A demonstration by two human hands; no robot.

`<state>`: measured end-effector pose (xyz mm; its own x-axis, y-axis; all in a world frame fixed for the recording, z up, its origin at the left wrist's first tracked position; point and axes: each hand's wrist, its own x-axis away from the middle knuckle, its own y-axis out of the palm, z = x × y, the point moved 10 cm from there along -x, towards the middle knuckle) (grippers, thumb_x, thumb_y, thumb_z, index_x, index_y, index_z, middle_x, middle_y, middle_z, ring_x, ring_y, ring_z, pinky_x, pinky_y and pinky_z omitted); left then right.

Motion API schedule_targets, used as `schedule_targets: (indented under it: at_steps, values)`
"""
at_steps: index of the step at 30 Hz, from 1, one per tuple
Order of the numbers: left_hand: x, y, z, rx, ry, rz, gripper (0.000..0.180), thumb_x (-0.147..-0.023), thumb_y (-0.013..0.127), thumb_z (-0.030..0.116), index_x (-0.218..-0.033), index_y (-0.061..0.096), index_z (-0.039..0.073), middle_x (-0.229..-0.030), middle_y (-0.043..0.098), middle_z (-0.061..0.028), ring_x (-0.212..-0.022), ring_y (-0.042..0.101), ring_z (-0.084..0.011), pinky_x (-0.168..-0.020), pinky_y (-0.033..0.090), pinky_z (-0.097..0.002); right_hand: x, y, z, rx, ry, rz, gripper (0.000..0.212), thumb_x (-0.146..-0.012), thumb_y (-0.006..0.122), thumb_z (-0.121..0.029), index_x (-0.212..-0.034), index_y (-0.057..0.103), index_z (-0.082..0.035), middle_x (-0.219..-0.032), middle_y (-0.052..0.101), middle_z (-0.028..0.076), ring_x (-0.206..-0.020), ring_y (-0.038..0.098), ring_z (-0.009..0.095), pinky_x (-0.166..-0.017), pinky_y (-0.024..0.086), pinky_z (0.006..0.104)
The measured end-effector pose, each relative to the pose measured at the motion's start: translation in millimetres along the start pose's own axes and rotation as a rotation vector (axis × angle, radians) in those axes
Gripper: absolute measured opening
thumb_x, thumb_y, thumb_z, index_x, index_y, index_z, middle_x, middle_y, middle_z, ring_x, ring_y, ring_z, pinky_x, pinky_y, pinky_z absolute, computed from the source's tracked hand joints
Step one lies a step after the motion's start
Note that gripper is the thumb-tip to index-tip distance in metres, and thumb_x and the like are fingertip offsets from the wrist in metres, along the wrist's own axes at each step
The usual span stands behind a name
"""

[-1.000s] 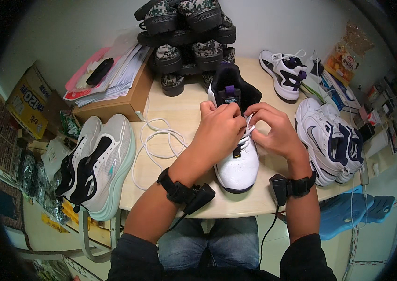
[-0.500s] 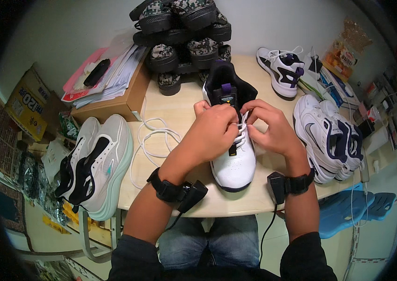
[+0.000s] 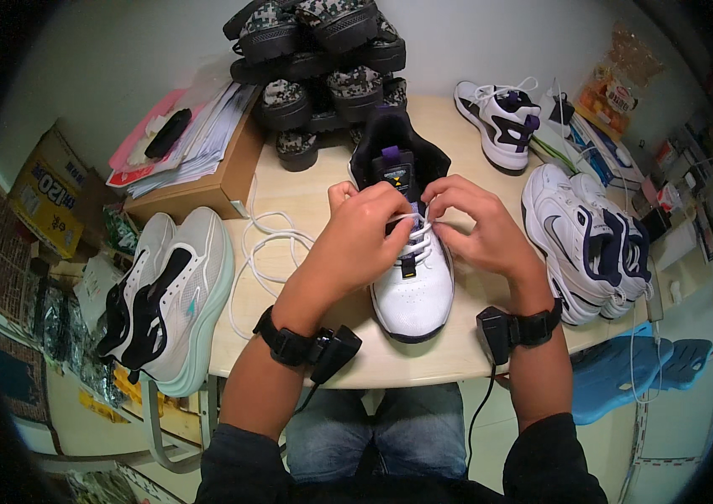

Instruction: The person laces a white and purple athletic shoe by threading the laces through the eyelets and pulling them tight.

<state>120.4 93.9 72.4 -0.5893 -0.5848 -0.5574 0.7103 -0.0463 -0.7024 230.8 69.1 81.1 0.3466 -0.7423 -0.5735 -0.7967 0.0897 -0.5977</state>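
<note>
Left hand (image 3: 365,235) knuckles up and fingers curled, I pinch the white lace (image 3: 417,244) between thumb and fingertips; facing it, my right hand (image 3: 484,231) pinches the lace too, forefinger on the far side and thumb on the near, a short stretch running between the two. Both are over the upper part of the white shoe (image 3: 411,302), which stands upright in the middle of the table (image 3: 306,370), its toe toward me and its dark collar (image 3: 428,160) at the far end. Largest about me is that table, pale, its near edge curving just beyond my jeans (image 3: 331,433). At the far side, left of centre, rises a pile of camouflage shoes (image 3: 352,92) with black soles, close behind the white shoe. Left of it is a brown carton (image 3: 226,181), with papers (image 3: 205,130) heaped on top. Nearer, on the left, stands a grey pair (image 3: 192,294) with mint soles; on the right, a white and navy pair (image 3: 570,244), toes away from me. Far right, a white and black shoe (image 3: 495,126) sits apart, an orange packet (image 3: 608,99) beyond it. Each wrist wears a black strap (image 3: 287,336). White cord (image 3: 265,275) lies looped between the grey pair and the white shoe. Smallest is the purple tab (image 3: 391,152) on its tongue.
</note>
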Motion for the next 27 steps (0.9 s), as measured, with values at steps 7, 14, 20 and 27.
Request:
schedule_targets:
  at_steps: [7,14,20,27]
  values:
    - [-0.4,7.3,5.2,-0.119,0.026,0.026,0.011,-0.082,0.069,0.015,-0.091,0.069,0.009,-0.085,0.060,-0.0050,-0.083,0.058,-0.0206,-0.083,0.027,-0.0362,0.9,4.6,5.9,0.017,-0.003,0.002,0.013,-0.074,0.064,0.004,-0.085,0.056,0.003,-0.098,0.060,0.012,-0.079,0.061,0.020,-0.072,0.050,0.0288]
    - [-2.5,12.6,2.4,-0.105,-0.029,0.038,0.009,-0.081,0.071,0.016,-0.088,0.071,0.010,-0.082,0.059,-0.0037,-0.084,0.057,-0.0206,-0.083,0.027,-0.0376,2.2,-2.4,4.8,0.044,0.002,0.004,0.015,-0.072,0.063,0.003,-0.083,0.053,0.002,-0.100,0.061,0.014,-0.084,0.061,0.026,-0.077,0.049,0.0320]
    - [-2.6,11.9,3.8,-0.124,-0.020,0.055,0.009,-0.080,0.071,0.016,-0.087,0.071,0.010,-0.080,0.057,-0.0038,-0.084,0.057,-0.0205,-0.084,0.027,-0.0384,1.5,-1.7,4.5,0.046,0.020,-0.019,0.013,-0.072,0.064,0.002,-0.083,0.056,0.001,-0.103,0.062,0.015,-0.090,0.062,0.031,-0.081,0.049,0.0350]
    - [-2.7,14.4,3.3,-0.143,-0.018,0.058,0.008,-0.081,0.069,0.016,-0.084,0.068,0.009,-0.082,0.057,-0.0044,-0.086,0.057,-0.0217,-0.084,0.027,-0.0400,2.8,-0.3,6.3,0.104,0.029,0.004,0.013,-0.072,0.065,0.000,-0.081,0.055,0.002,-0.104,0.062,0.015,-0.091,0.062,0.032,-0.081,0.050,0.0352]
